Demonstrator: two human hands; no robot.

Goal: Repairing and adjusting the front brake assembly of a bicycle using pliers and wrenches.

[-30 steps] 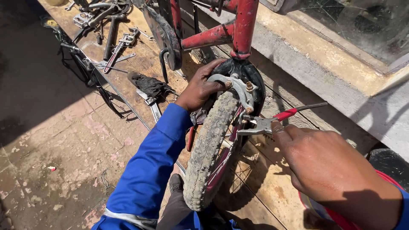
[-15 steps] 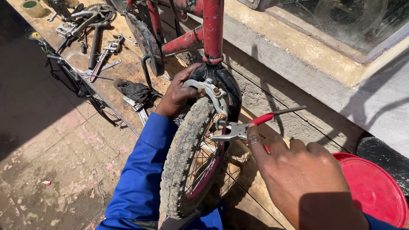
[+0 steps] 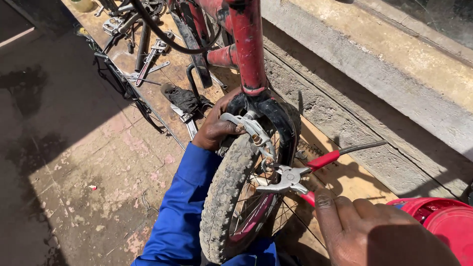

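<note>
Fingers of the left hand [image 3: 217, 129] are curling around the brake caliper [image 3: 249, 129] above the tyre [image 3: 224, 197], pressing its arms inward. The right hand [image 3: 379, 231] is closing around the red-handled pliers [image 3: 290, 178], whose tips are biting at the caliper's bolt beside the rim. Doing this well probably means squeezing the caliper steadily while keeping the pliers square on the bolt. A wrench [image 3: 152, 58] is lying well beyond the tyre

Harsh sunlight, hard dark shadows, sharp focus
</note>
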